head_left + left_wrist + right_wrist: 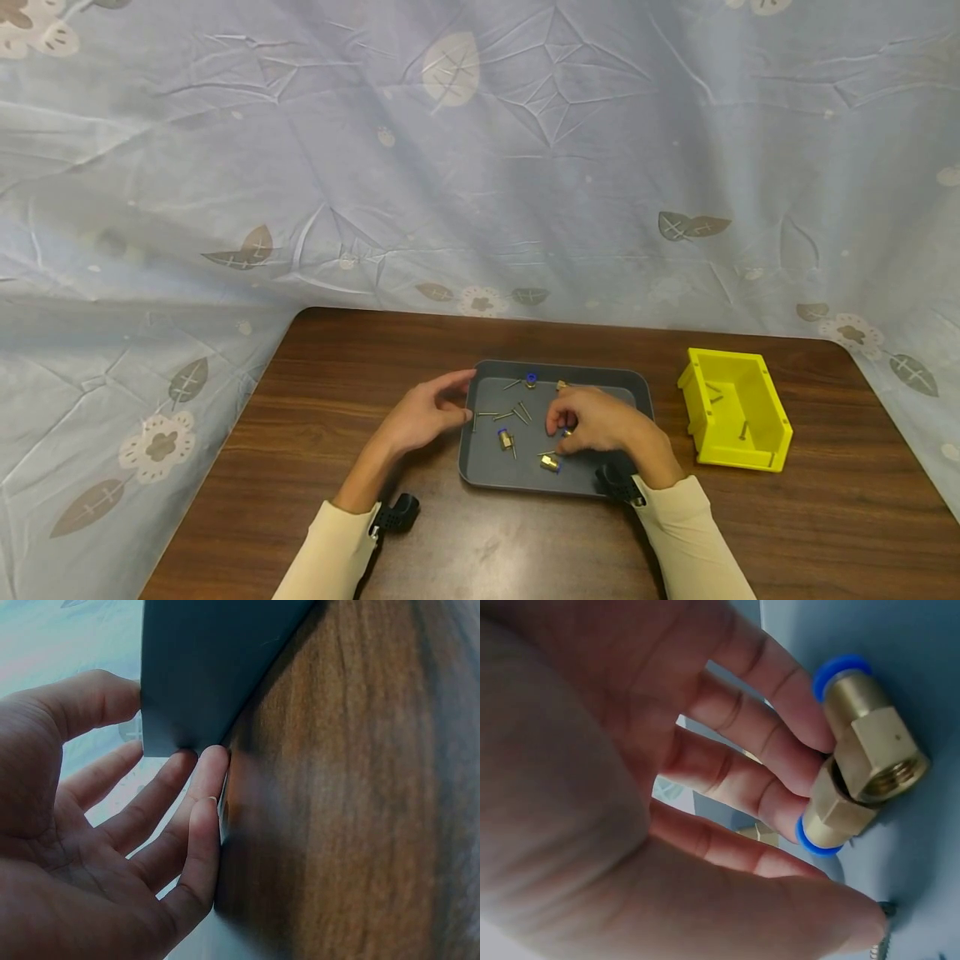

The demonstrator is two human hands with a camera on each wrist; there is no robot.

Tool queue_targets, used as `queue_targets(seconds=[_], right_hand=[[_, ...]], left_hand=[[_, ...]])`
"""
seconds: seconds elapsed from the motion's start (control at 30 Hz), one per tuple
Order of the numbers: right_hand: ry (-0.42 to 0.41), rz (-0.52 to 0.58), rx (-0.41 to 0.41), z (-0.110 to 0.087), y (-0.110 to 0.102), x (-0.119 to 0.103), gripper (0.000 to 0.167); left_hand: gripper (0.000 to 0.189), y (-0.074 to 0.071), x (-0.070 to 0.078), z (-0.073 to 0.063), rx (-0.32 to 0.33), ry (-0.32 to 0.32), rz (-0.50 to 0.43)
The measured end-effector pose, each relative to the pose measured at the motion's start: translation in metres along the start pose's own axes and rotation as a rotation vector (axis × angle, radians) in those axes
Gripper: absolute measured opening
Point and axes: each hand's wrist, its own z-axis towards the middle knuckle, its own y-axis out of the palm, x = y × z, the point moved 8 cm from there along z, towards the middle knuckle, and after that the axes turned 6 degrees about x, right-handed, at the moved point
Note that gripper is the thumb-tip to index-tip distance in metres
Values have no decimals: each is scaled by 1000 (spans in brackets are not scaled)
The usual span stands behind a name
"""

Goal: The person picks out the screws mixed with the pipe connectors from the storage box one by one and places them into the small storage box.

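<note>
My left hand (422, 415) rests at the left side of a grey tray (555, 487). In the left wrist view its fingertips (212, 761) touch the tray's outer wall (202, 675), the thumb against the wall too. Over the tray, my right hand (603, 423) reaches down with thumb and fingers apart. Its thumb tip partly covers a screw (886, 909) in the right wrist view. Two brass fittings with blue rings, one upper (870, 746) and one lower (832, 814), lie by the other fingers. Another brass fitting (550, 463) lies near the thumb.
Several screws (522, 411) and more fittings (506, 439) are scattered in the tray. A yellow bin (738, 408) with a few screws inside stands to the right on the wooden table (360, 350). A patterned cloth (480, 167) hangs behind the table.
</note>
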Motion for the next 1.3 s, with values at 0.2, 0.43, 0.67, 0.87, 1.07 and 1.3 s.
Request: queue_targets(seconds=[0.2, 0.43, 0.67, 0.87, 1.07, 1.3], right_hand=[[-3, 11, 9, 0, -2, 1, 19], [-2, 20, 6, 0, -2, 1, 23], [-4, -4, 2, 0, 0, 4, 22], [0, -18, 6, 0, 0, 4, 21], [12, -21, 0, 0, 0, 4, 21], [1, -36, 0, 0, 0, 3, 22]], left_hand=[[67, 0, 2, 0, 4, -16, 21], [66, 0, 2, 0, 5, -15, 13], [67, -1, 3, 0, 8, -19, 16], [67, 0, 4, -2, 7, -21, 19], [67, -1, 3, -2, 4, -20, 16], [67, 0, 3, -1, 5, -23, 21]])
